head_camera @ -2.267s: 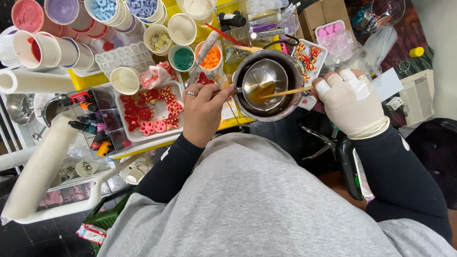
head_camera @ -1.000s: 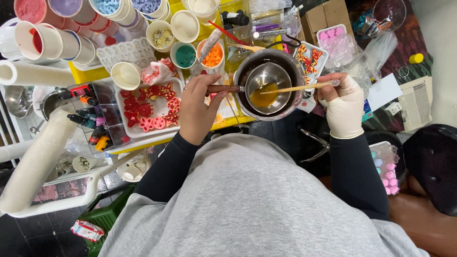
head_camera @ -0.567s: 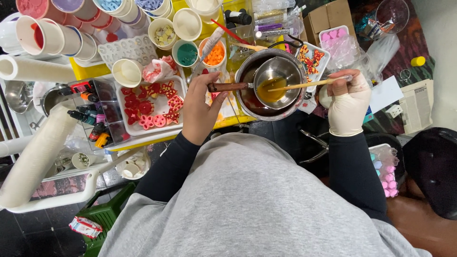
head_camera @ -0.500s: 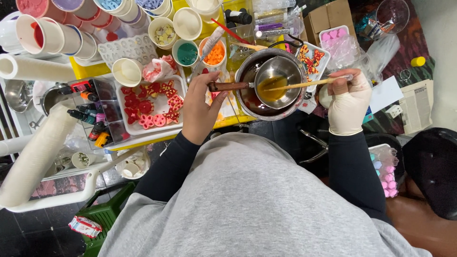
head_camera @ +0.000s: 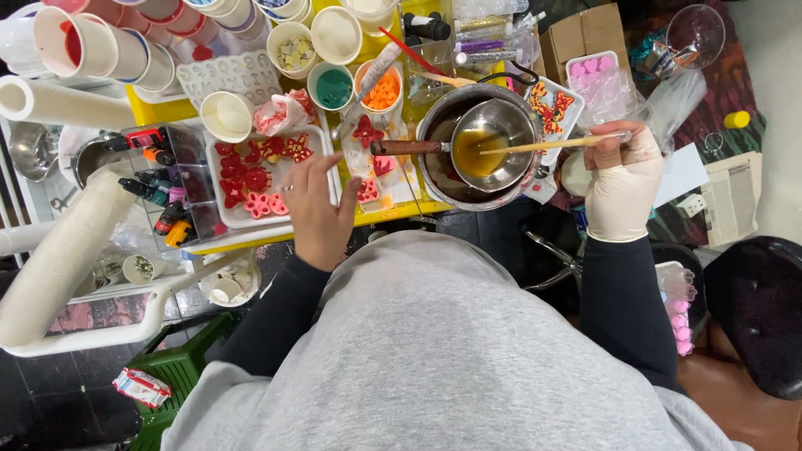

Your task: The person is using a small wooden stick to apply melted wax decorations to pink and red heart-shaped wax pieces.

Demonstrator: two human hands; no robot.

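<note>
My right hand (head_camera: 622,179), in a white glove, grips a thin wooden stick (head_camera: 543,145) whose tip dips into amber liquid in a small metal pot (head_camera: 491,146). That pot, with its brown handle (head_camera: 407,147) pointing left, sits inside a larger dark pan (head_camera: 441,179). My bare left hand (head_camera: 316,209) rests with fingers spread on the edge of a white tray (head_camera: 251,224) that holds several red and pink flower-shaped pieces (head_camera: 255,179). It holds nothing.
White cups (head_camera: 225,115) with green (head_camera: 333,86) and orange (head_camera: 383,90) contents stand behind the tray. A box of small dye bottles (head_camera: 159,196) and paper rolls (head_camera: 58,102) lie at left. A pink heart mould (head_camera: 595,67) and cardboard box (head_camera: 581,33) sit at the far right.
My left hand has let go of the small pot's handle and moved left onto the tray's edge. My right hand still holds the stick in the liquid.
</note>
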